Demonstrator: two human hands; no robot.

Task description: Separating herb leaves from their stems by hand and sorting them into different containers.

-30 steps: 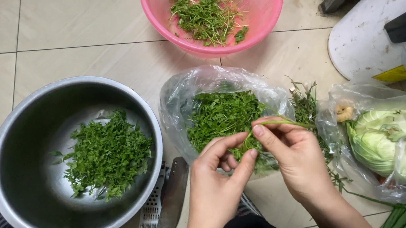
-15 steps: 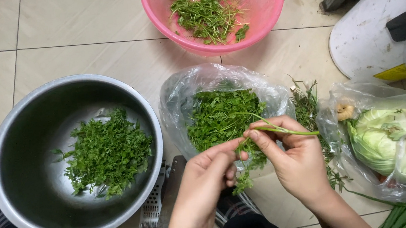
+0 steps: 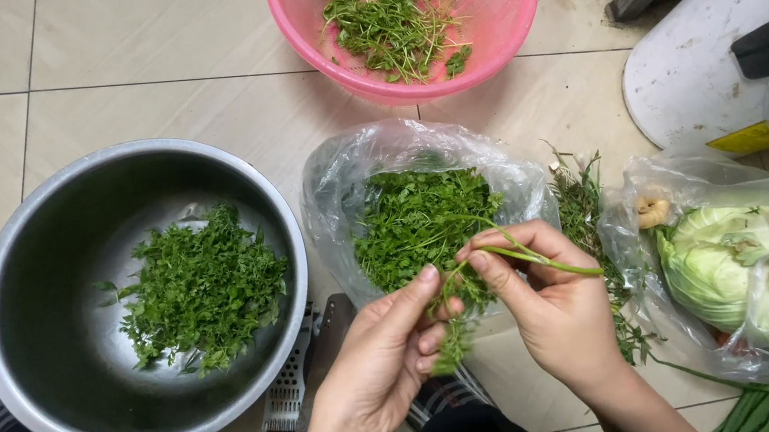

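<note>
My right hand (image 3: 547,308) pinches a thin green herb stem (image 3: 542,260) that juts out to the right. My left hand (image 3: 383,364) meets it from the left, its fingers closed on the leafy lower end of the same sprig (image 3: 454,337). Both hands hover over the near edge of a clear plastic bag (image 3: 333,183) full of leafy green herbs (image 3: 413,218). To the left stands a large steel bowl (image 3: 34,234) holding picked leaves (image 3: 206,287). A pink colander (image 3: 506,17) with herb stems (image 3: 388,20) sits beyond the bag.
A clear bag (image 3: 676,181) at the right holds a cabbage (image 3: 752,268) and a piece of ginger (image 3: 652,211). Loose stems (image 3: 583,205) lie between the bags. A grater (image 3: 285,403) lies by the bowl. A white round object (image 3: 692,60) is at the far right. The floor is tiled.
The hands have drawn the sprig out of the bag toward me; the stem now sticks out to the right and the left hand has slid down to the leafy end.
</note>
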